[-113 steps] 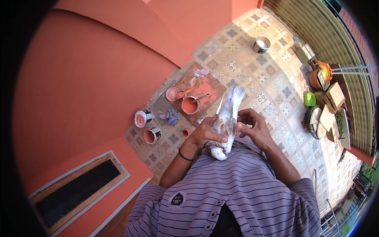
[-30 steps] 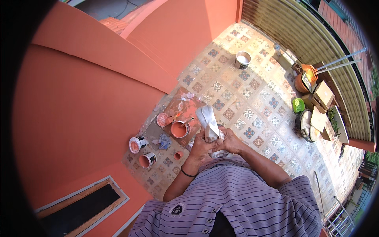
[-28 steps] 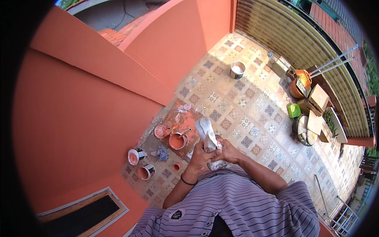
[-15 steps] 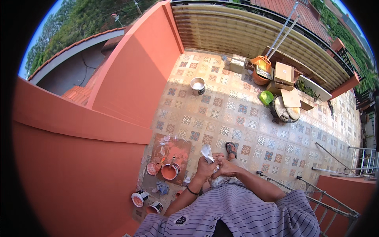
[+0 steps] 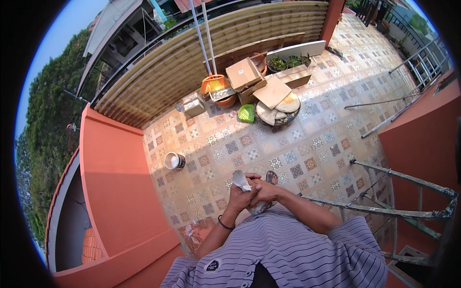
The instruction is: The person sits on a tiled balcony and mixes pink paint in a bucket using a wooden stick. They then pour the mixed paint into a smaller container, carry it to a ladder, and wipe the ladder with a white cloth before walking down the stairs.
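In front of my body my left hand (image 5: 236, 198) is closed round a crumpled, whitish plastic bag (image 5: 240, 180). The bag's flattened pale end sticks up past the fingers, and more whitish plastic shows below the hands. My right hand (image 5: 264, 190) presses against the left one, its fingers bent over the bag. What the bag contains is hidden. Beyond the hands, my sandalled foot (image 5: 272, 177) rests on the patterned tiles.
A whitish-lined bucket (image 5: 174, 161) stands ahead left. Cardboard boxes (image 5: 246, 74), an orange dustpan (image 5: 215, 85), a green basket (image 5: 246, 113) and a round planter (image 5: 277, 115) crowd the corrugated fence. A metal frame (image 5: 403, 211) is at right, a salmon wall (image 5: 115, 192) at left.
My view has swung to the right, and the paint pots at lower left have left the picture. Both hands stay together on the plastic bag.
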The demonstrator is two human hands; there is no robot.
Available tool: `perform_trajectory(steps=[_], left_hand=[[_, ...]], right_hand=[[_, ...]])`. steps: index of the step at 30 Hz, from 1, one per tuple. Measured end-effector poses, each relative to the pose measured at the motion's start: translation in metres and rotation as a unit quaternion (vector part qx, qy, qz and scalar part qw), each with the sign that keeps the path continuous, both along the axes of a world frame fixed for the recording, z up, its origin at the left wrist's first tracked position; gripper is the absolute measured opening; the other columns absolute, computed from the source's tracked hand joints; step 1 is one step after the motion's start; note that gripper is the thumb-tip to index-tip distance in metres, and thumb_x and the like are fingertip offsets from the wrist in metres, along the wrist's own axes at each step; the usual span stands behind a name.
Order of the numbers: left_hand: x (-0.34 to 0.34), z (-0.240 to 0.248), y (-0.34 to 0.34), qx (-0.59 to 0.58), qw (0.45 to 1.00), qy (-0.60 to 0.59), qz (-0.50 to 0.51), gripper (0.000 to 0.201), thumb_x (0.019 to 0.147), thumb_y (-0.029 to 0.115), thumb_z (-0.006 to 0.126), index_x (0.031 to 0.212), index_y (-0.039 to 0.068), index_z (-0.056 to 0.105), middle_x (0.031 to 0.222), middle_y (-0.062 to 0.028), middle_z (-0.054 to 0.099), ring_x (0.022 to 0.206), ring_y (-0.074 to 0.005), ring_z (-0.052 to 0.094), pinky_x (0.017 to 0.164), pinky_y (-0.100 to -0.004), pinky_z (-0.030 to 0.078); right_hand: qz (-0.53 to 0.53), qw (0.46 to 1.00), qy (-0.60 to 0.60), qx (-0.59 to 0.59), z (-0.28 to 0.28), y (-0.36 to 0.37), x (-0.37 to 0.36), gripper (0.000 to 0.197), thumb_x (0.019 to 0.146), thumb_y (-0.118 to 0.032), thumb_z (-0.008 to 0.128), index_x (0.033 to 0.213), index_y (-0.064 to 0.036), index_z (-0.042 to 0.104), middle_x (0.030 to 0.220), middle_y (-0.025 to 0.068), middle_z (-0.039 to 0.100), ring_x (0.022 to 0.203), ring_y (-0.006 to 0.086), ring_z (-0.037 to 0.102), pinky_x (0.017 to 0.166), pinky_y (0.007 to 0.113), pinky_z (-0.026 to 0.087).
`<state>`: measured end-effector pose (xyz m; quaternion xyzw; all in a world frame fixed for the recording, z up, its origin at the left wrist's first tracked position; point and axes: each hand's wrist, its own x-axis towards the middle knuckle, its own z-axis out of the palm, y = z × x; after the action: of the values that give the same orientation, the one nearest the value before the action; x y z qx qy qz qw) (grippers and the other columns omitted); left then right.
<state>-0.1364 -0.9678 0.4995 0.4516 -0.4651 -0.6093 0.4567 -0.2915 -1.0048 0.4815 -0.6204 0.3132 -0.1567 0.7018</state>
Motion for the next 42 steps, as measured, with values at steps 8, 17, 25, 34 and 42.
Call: perform_trajectory(steps=[8, 17, 25, 34, 42], left_hand=[[-0.156, -0.009, -0.139, 0.0, 0.987, -0.012, -0.161, 0.046, 0.082, 0.017, 0.091, 0.12, 0.003, 0.07, 0.117, -0.0074, 0.072, 0.11, -0.0168, 0.067, 0.098, -0.0344, 0.053], [-0.244, -0.052, -0.285, 0.093, 0.934, -0.005, -0.344, 0.107, 0.091, 0.07, 0.07, 0.164, 0.004, 0.03, 0.162, -0.0235, 0.039, 0.151, -0.032, 0.04, 0.125, -0.0457, 0.03], [-0.313, -0.185, -0.427, 0.249, 0.79, -0.276, -0.488, 0.114, 0.09, 0.083, 0.053, 0.16, -0.004, 0.033, 0.165, -0.0279, 0.034, 0.152, -0.0403, 0.036, 0.126, -0.0467, 0.026], [-0.449, -0.253, -0.552, 0.119, 0.779, -0.276, -0.55, 0.084, 0.102, 0.073, 0.04, 0.139, 0.001, 0.062, 0.14, -0.0272, 0.061, 0.137, -0.0432, 0.05, 0.119, -0.0477, 0.032], [-0.564, -0.293, -0.647, 0.181, 0.825, -0.445, -0.299, 0.056, 0.094, 0.056, 0.062, 0.106, 0.003, 0.078, 0.109, -0.0245, 0.075, 0.103, -0.0408, 0.071, 0.089, -0.0464, 0.055]], right_hand=[[-0.133, 0.989, 0.07, -0.001, -0.018, -0.085, -0.17, 0.101, 0.065, -0.032, 0.088, 0.15, -0.0022, 0.042, 0.13, 0.0209, 0.066, 0.119, 0.0367, 0.065, 0.103, 0.042, 0.051], [-0.346, 0.917, 0.172, 0.103, -0.056, -0.149, -0.335, 0.036, 0.069, -0.022, 0.087, 0.096, 0.0006, 0.08, 0.085, 0.0093, 0.078, 0.076, 0.0175, 0.073, 0.074, 0.035, 0.057], [-0.542, 0.771, 0.201, 0.269, -0.144, -0.164, -0.543, 0.028, 0.064, 0.005, 0.079, 0.091, 0.0031, 0.072, 0.08, 0.0079, 0.072, 0.068, 0.0213, 0.069, 0.065, 0.036, 0.055], [-0.552, 0.749, 0.241, 0.278, -0.175, -0.248, -0.667, 0.043, 0.067, -0.001, 0.079, 0.108, 0.0048, 0.066, 0.094, 0.0136, 0.07, 0.08, 0.0284, 0.07, 0.073, 0.043, 0.055], [-0.511, 0.786, 0.242, 0.251, -0.173, -0.424, -0.857, 0.035, 0.067, 0.0, 0.078, 0.1, 0.0047, 0.067, 0.089, 0.013, 0.07, 0.075, 0.0275, 0.069, 0.07, 0.041, 0.054]])
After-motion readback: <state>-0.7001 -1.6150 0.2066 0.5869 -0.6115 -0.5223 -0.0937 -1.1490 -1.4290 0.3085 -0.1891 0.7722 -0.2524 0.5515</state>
